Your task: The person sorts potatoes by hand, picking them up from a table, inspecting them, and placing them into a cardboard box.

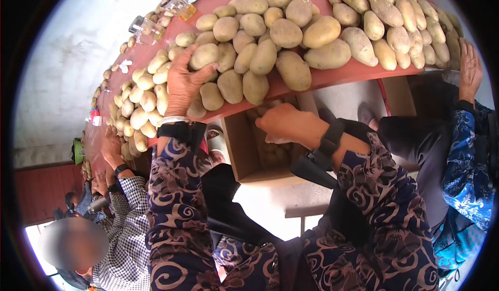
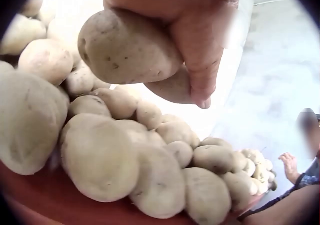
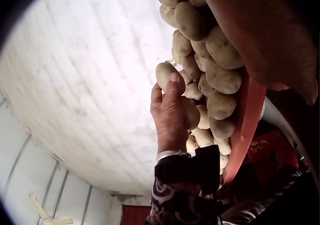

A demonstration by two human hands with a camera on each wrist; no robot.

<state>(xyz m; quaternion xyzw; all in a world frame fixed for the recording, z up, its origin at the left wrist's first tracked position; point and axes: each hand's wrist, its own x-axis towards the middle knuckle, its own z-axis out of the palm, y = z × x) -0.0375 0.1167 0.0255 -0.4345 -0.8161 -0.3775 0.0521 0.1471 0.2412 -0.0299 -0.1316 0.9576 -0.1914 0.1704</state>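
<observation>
Your left hand [image 1: 183,85] rests on a heap of potatoes [image 1: 291,31] on the red table [image 1: 353,75], its grip curled round one potato [image 1: 204,56] near the table's front edge. The left wrist view shows this closer: fingers [image 2: 197,60] and thumb wrapped round that potato [image 2: 127,47], with a second potato tucked behind it. Your right hand [image 1: 283,124] is below the table edge, over an open cardboard box [image 1: 244,156]. Whether its grip holds anything cannot be told in any view. Only the head view shows the box and other people's hands [image 1: 470,70] at the table. The potatoes are too many to count exactly. Two glass jars [image 1: 179,5] stand at the far edge. The right wrist view alone shows the pale ceiling [image 3: 85,95].
</observation>
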